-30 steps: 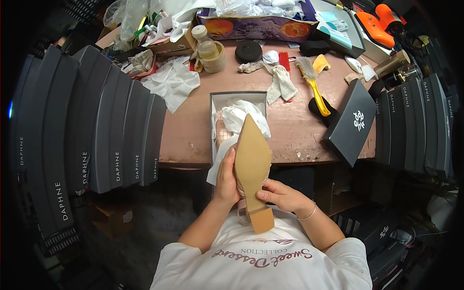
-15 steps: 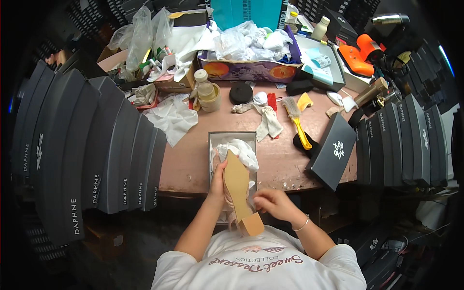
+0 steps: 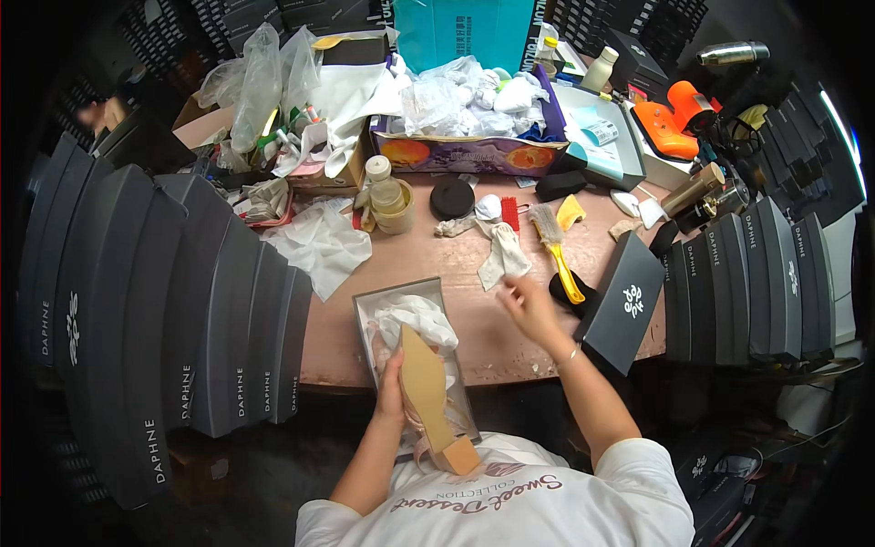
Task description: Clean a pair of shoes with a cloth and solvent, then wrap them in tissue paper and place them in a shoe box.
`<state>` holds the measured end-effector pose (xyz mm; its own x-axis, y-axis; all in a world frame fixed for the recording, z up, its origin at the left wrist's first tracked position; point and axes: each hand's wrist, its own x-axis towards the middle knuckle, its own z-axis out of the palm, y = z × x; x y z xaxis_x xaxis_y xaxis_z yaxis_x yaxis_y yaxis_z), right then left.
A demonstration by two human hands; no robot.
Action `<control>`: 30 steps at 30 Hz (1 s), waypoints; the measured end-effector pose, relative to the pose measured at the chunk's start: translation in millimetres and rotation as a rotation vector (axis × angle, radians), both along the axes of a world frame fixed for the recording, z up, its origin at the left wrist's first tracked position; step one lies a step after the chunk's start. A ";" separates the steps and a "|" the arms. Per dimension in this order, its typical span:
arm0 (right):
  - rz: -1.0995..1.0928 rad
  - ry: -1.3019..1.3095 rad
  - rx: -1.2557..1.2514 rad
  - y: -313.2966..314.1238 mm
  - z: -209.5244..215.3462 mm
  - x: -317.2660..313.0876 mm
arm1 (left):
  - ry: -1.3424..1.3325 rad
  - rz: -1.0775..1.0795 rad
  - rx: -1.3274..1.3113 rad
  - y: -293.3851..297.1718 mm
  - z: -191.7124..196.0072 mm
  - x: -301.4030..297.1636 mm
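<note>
My left hand (image 3: 392,387) grips a heeled sandal (image 3: 423,387), its tan sole turned up and its block heel towards me. The sandal is above an open grey shoe box (image 3: 365,330) at the table's front edge. White tissue paper (image 3: 417,313) fills the far part of that box. My right hand (image 3: 533,314) is over the table with its fingers apart and nothing in them. It is just short of a crumpled off-white cloth (image 3: 504,260). A yellow-handled brush (image 3: 567,266) lies to its right, beside a dark box lid (image 3: 625,305).
Stacks of dark shoe boxes (image 3: 200,301) flank me on the left and more boxes (image 3: 729,283) on the right. At the back are a purple carton (image 3: 465,155) of wrapped white bundles, a bottle (image 3: 383,187), a round black pad (image 3: 451,198) and an orange tool (image 3: 670,128).
My right hand has left the sandal's heel and moved forward and right over the table. The sandal and shoe box have shifted slightly left and nearer, and the box now sits at a slant.
</note>
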<state>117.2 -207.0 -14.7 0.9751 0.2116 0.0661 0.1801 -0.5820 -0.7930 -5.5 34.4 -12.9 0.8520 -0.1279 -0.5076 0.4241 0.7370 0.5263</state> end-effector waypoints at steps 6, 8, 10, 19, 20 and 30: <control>-0.086 -0.107 -0.551 -12.8 -37.2 98.2 | -0.068 -0.045 -0.076 2.8 -23.9 4.3; -0.020 -0.169 -0.646 -6.5 -43.3 104.4 | -0.079 0.002 -0.051 1.8 -17.1 0.4; 0.018 -0.343 -0.666 13.8 -22.9 98.7 | -0.090 0.030 -0.054 1.5 -10.3 1.6; 0.327 -0.350 -0.617 88.1 -65.5 147.9 | -0.059 0.015 -0.154 6.3 -16.7 2.1; 0.319 -0.331 -0.508 86.9 -69.0 151.1 | -0.065 0.023 -0.161 9.1 -20.0 0.3; 0.207 0.424 0.924 77.2 55.7 163.8 | -0.118 0.018 -0.132 3.9 -23.1 3.0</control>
<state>281.0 -129.9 41.0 0.9066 0.4187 -0.0528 -0.1913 0.2962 -0.9358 -2.5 38.3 -36.0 0.9073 -0.1713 -0.3839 0.3516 0.8097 0.4698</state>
